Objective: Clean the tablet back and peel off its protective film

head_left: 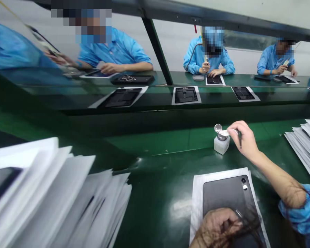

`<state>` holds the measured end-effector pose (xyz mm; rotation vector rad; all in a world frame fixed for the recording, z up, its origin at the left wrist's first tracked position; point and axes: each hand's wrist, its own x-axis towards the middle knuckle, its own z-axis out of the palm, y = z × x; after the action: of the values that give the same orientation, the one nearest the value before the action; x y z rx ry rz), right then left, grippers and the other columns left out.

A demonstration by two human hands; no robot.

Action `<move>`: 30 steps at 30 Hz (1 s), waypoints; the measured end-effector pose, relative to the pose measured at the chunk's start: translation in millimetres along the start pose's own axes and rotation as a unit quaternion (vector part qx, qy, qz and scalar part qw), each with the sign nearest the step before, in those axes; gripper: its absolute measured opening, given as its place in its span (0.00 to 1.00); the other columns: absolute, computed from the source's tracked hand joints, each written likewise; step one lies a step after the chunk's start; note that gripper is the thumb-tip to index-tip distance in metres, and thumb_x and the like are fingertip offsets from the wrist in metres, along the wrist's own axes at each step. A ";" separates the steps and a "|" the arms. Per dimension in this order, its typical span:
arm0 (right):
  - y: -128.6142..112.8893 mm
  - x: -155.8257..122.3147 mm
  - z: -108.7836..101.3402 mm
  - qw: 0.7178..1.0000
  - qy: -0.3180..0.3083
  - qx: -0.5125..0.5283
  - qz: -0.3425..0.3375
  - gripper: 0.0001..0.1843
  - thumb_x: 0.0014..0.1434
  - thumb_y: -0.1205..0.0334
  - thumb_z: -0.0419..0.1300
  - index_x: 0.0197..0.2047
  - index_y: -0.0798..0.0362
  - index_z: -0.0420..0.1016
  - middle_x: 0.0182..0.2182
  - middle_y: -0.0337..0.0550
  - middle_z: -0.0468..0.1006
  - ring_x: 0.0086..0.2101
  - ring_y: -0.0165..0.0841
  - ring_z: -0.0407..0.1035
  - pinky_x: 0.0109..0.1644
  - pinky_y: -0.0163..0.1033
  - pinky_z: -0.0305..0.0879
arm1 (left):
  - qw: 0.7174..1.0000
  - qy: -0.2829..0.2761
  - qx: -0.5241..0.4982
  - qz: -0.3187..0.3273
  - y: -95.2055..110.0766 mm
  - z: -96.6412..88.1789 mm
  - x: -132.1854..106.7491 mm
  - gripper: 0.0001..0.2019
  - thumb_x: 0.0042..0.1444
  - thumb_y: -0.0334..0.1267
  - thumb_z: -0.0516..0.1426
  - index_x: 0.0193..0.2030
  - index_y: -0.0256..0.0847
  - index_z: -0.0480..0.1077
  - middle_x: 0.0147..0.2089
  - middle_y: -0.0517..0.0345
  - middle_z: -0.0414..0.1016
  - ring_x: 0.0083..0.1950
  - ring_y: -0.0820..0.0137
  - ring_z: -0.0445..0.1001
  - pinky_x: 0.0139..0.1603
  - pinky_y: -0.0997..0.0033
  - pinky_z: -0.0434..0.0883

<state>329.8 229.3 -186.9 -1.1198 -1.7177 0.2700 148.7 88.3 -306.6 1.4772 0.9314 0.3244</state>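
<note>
A dark grey tablet back cover [222, 193], with a camera lens at its upper right corner, lies on white paper sheets [197, 193]. My left hand [218, 224] rests on the cover's lower part with its fingers curled closed; whatever they hold, if anything, is hidden, and dark strands blur the view there. Farther off, my right hand [245, 139] pinches a small white wipe [224, 133] at the mouth of a white dispenser bottle [221, 145]. The bottle's round metal lid [218, 128] is flipped up. A thin dark piece hangs by the right fingers, too small to name.
Piles of white sheets [77, 193] fill the left, and another pile [303, 148] stands at the right. Beyond the green bench, a raised dark ledge carries several dark tablet housings [186, 94] on paper. Co-workers in blue [116, 48] sit across, under a metal beam.
</note>
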 end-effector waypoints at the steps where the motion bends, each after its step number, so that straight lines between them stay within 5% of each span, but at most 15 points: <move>1: 1.6 5.8 7.8 1.000 -0.005 -0.008 -0.009 0.09 0.65 0.62 0.57 0.31 0.49 0.74 0.35 0.45 0.77 0.39 0.40 0.71 0.45 0.47 0.69 | 1.000 -0.004 -0.009 -0.012 3.7 -2.0 -1.6 0.22 0.42 0.65 0.61 0.22 0.46 0.71 0.15 0.60 0.67 0.17 0.67 0.64 0.20 0.68 0.57; 5: 8.0 5.7 14.9 0.999 -0.031 -0.008 -0.010 0.05 0.62 0.61 0.61 0.35 0.48 0.77 0.38 0.47 0.78 0.42 0.44 0.71 0.49 0.52 0.69 | 0.997 0.015 -0.061 -0.052 29.3 -8.0 -13.6 0.19 0.47 0.59 0.58 0.26 0.43 0.70 0.17 0.62 0.67 0.18 0.68 0.65 0.20 0.70 0.58; 8: 4.5 -17.1 -10.6 1.000 0.003 0.020 0.021 0.11 0.66 0.54 0.56 0.47 0.48 0.76 0.47 0.50 0.75 0.51 0.45 0.68 0.58 0.55 0.64 | 0.990 0.052 -0.111 -0.064 50.6 -10.2 -22.3 0.17 0.50 0.55 0.56 0.28 0.41 0.69 0.23 0.60 0.70 0.22 0.70 0.67 0.22 0.71 0.60; 11: -5.5 -55.1 -45.6 0.991 0.014 0.096 0.094 0.19 0.71 0.47 0.47 0.47 0.46 0.75 0.39 0.44 0.74 0.39 0.40 0.72 0.49 0.50 0.70 | 0.986 0.065 -0.140 -0.071 63.7 -11.0 -25.6 0.17 0.51 0.53 0.55 0.28 0.40 0.68 0.28 0.56 0.75 0.22 0.72 0.68 0.22 0.72 0.60; 13: -11.5 -85.4 -64.2 0.976 -0.029 0.151 0.152 0.24 0.72 0.45 0.42 0.41 0.46 0.76 0.34 0.42 0.73 0.30 0.36 0.71 0.38 0.45 0.71 | 0.984 0.063 -0.145 -0.076 66.7 -10.6 -25.4 0.15 0.51 0.51 0.55 0.28 0.40 0.68 0.29 0.56 0.76 0.22 0.73 0.68 0.22 0.73 0.60; 16: -15.8 -126.2 -80.6 0.910 -0.083 0.288 0.287 0.21 0.69 0.43 0.50 0.38 0.45 0.78 0.37 0.41 0.74 0.31 0.34 0.73 0.39 0.42 0.72 | 0.985 0.055 -0.145 -0.077 65.6 -9.6 -23.9 0.15 0.50 0.51 0.56 0.27 0.40 0.69 0.28 0.57 0.77 0.22 0.72 0.68 0.22 0.73 0.61; 19: -18.7 -147.7 -87.3 0.851 -0.142 0.356 0.359 0.08 0.60 0.50 0.66 0.36 0.43 0.78 0.37 0.38 0.75 0.32 0.34 0.73 0.38 0.39 0.72 | 0.986 0.056 -0.138 -0.072 61.8 -9.3 -23.3 0.13 0.51 0.50 0.57 0.27 0.41 0.71 0.28 0.59 0.77 0.23 0.72 0.68 0.25 0.73 0.65; 21: -22.2 -150.2 -88.7 0.831 -0.180 0.374 0.369 0.08 0.54 0.56 0.72 0.34 0.43 0.77 0.37 0.37 0.76 0.32 0.33 0.73 0.36 0.38 0.71 | 0.988 0.056 -0.128 -0.062 58.7 -9.1 -24.0 0.13 0.53 0.49 0.57 0.28 0.42 0.73 0.28 0.60 0.78 0.24 0.72 0.69 0.27 0.74 0.66; 30: -36.6 -142.7 -83.5 0.836 -0.183 0.356 0.374 0.10 0.48 0.70 0.72 0.28 0.45 0.79 0.29 0.38 0.81 0.30 0.35 0.76 0.34 0.38 0.73 | 0.994 0.067 -0.082 -0.010 48.6 -6.1 -29.2 0.15 0.59 0.49 0.57 0.30 0.41 0.76 0.26 0.60 0.77 0.24 0.72 0.68 0.25 0.75 0.63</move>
<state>385.7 72.0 -215.1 -1.1362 -1.1933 1.5647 142.9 78.2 -250.8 1.3066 1.0005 0.4787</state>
